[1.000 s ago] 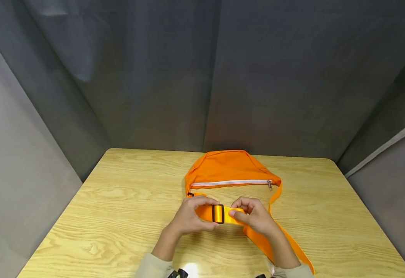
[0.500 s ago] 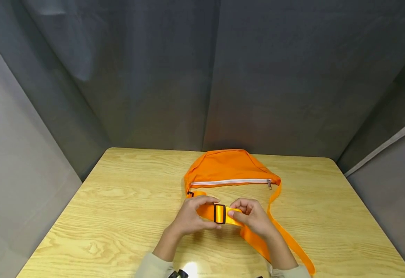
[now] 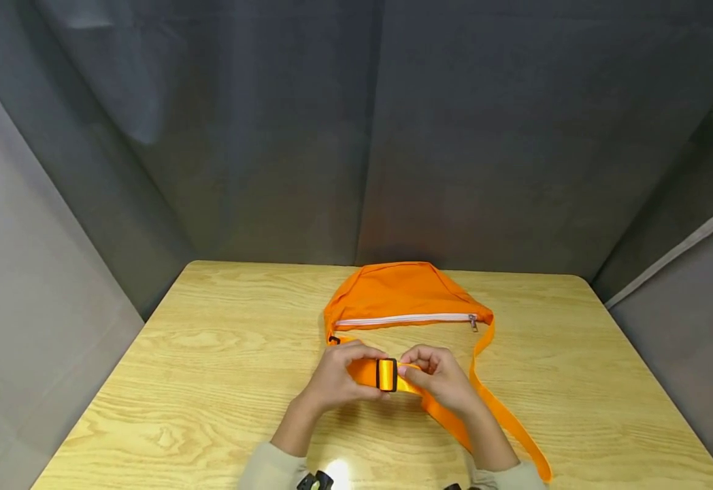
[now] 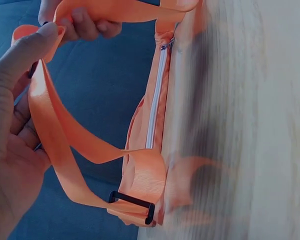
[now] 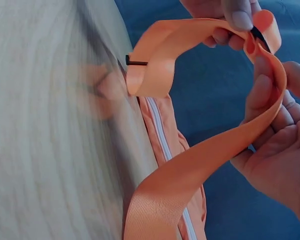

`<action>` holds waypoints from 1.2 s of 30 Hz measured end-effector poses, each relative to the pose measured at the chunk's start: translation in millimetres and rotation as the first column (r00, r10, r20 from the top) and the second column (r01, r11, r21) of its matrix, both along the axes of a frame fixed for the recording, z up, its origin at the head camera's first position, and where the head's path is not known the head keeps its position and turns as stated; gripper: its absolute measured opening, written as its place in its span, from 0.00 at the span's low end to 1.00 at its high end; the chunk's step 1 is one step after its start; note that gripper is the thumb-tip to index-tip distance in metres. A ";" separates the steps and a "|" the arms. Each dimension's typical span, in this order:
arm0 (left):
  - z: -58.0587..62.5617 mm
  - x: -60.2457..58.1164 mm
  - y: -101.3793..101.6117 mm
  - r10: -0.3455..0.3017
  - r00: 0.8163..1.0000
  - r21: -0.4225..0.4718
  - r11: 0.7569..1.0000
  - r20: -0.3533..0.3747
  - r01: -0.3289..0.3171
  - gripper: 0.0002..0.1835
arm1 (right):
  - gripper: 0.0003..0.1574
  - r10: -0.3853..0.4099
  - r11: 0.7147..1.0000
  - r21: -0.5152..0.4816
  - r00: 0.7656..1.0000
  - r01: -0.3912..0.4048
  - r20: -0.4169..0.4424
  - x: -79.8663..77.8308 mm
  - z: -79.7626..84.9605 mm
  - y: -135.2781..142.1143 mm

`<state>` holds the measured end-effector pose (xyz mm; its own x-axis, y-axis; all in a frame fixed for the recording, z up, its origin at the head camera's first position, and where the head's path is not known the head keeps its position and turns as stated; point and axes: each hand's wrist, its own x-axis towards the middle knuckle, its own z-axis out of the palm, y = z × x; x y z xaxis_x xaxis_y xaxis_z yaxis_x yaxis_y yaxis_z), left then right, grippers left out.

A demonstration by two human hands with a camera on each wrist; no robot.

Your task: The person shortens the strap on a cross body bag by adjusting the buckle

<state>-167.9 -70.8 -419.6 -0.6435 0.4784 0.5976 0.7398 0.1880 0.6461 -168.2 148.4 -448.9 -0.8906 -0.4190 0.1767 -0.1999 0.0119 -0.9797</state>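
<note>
An orange waist bag [image 3: 405,289] with a white zipper [image 3: 405,318] lies toward the far edge of the table. Its orange strap [image 3: 512,418] is lifted in front of it. My left hand [image 3: 339,378] holds a black strap slider [image 3: 395,375] by its upper and lower edges, between fingers and thumb. Right beside the slider, my right hand [image 3: 445,382] pinches the strap with thumb and fingers. In the right wrist view the strap forms a small loop [image 5: 267,30] at the slider. A second black buckle [image 4: 131,200] hangs on the strap near the bag's left end.
The wooden table [image 3: 209,367] extends to both sides of the bag. Dark grey curtains [image 3: 271,136] stand behind its far edge, with lighter panels [image 3: 32,286] at the sides. The strap's long slack runs along the table past my right forearm.
My right hand has shifted slightly left along the strap, its thumb now closer to the slider. The slider has moved a little to the right; the bag stays in place.
</note>
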 end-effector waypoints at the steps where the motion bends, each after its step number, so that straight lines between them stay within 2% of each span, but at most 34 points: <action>1: 1.2 0.0 0.4 0.000 1.000 0.002 1.000 -0.004 0.000 0.26 | 0.10 0.004 1.000 -0.006 1.000 -0.004 0.000 -0.4 -0.4 -0.1; 5: 2.8 -1.1 0.0 0.003 1.000 -0.001 1.000 0.008 -0.003 0.27 | 0.10 0.024 0.999 -0.031 1.000 -0.025 -0.013 -1.8 -2.1 5.2; 10: 3.5 -3.2 -2.8 -0.008 0.999 -0.015 1.000 0.048 0.009 0.29 | 0.05 0.030 1.000 -0.006 0.998 -0.030 -0.053 -3.1 -1.0 13.6; 14: 4.2 -4.1 -3.1 -0.020 0.997 -0.008 1.000 0.071 0.020 0.27 | 0.06 0.022 1.000 0.003 0.998 -0.022 -0.052 -4.4 0.9 11.1; 20: 4.5 -4.3 -0.3 -0.041 0.998 -0.015 0.999 0.048 0.041 0.28 | 0.07 0.033 0.999 -0.028 0.999 -0.034 -0.020 -4.6 -0.2 4.9; 23: 6.0 -4.6 0.5 -0.026 0.999 -0.029 0.999 0.041 0.028 0.28 | 0.07 0.012 0.999 -0.029 1.000 -0.012 -0.015 -5.3 -0.5 5.4; 30: 9.4 -3.2 -4.3 0.007 0.987 -0.043 0.999 0.160 0.000 0.26 | 0.09 -0.003 0.999 -0.032 1.000 0.003 -0.022 -7.7 -3.5 14.4; 31: 8.0 -3.3 -5.5 0.015 0.985 -0.048 0.999 0.171 -0.007 0.26 | 0.09 -0.004 1.000 -0.029 1.000 0.003 -0.022 -7.3 -4.7 16.6; 36: -16.1 -14.1 -7.5 0.017 0.984 -0.062 0.998 0.175 -0.006 0.27 | 0.08 -0.005 1.000 -0.001 1.000 0.005 -0.030 -5.1 -7.6 22.8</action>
<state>-182.1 -78.3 -435.7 -0.7414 0.5020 0.4452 0.6136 0.2387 0.7527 -173.3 171.2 -456.5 -0.8869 -0.4149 0.2032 -0.2288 0.0124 -0.9734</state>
